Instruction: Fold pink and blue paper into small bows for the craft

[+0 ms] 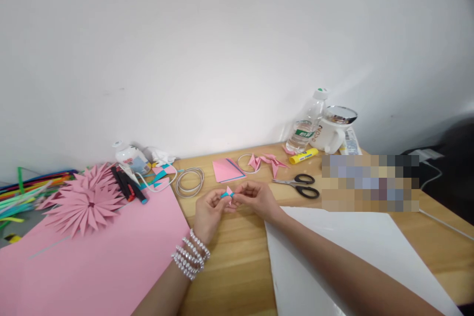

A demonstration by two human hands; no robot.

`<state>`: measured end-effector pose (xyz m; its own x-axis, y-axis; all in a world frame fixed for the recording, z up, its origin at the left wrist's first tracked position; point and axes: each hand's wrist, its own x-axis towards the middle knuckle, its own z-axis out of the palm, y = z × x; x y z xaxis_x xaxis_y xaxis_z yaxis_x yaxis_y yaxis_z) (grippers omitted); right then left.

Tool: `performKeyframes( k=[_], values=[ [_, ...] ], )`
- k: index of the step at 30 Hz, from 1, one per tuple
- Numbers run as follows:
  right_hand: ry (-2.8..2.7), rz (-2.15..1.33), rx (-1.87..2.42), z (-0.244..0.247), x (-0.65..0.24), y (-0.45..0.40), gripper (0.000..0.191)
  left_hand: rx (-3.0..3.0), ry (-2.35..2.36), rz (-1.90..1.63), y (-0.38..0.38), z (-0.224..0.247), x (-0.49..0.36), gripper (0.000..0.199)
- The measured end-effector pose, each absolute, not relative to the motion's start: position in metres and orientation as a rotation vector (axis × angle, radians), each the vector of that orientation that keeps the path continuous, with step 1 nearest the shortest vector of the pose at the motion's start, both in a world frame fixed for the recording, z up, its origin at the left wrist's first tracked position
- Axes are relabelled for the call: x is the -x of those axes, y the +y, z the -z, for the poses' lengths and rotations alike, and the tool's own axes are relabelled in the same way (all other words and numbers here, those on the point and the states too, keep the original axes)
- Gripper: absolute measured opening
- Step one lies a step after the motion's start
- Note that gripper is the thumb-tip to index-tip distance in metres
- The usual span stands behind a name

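Between both hands is a small folded paper piece [228,191], pink with a blue part, held just above the wooden table. My left hand [212,207], with pearl bracelets at the wrist, pinches it from the left. From the right, the thumb and fingers of my right hand [255,196] grip its other side. Behind the hands lies a stack of square pink and blue paper [226,171]. To the right of that stack are folded pink paper pieces [273,163]. Scissors [298,185] with black handles lie right of my right hand.
Pink paper flowers [89,202] and markers [129,185] rest on a pink sheet [111,266] at left. A coiled cable [189,181] lies behind. A white board [355,261] is under my right forearm. A water bottle [306,126], glue stick [303,156] and white mug [329,134] stand near the wall.
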<state>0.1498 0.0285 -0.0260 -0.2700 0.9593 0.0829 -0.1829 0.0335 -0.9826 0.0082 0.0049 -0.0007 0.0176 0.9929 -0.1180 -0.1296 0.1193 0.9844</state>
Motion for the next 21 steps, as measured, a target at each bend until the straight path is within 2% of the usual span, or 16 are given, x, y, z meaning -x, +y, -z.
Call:
performKeyframes(
  k=[9,21],
  values=[
    [-1.329,-1.384,0.952,0.0215,-0.1476,0.0237,0.023,-1.264,1.191,-1.154,0.0016,0.0006,-0.0079,0.016],
    [-1.195,-1.562,0.941,0.019,-0.1483,0.0254,0.022,-1.308,1.147,-1.113,-0.0003,0.0018,-0.008,0.018]
  ],
)
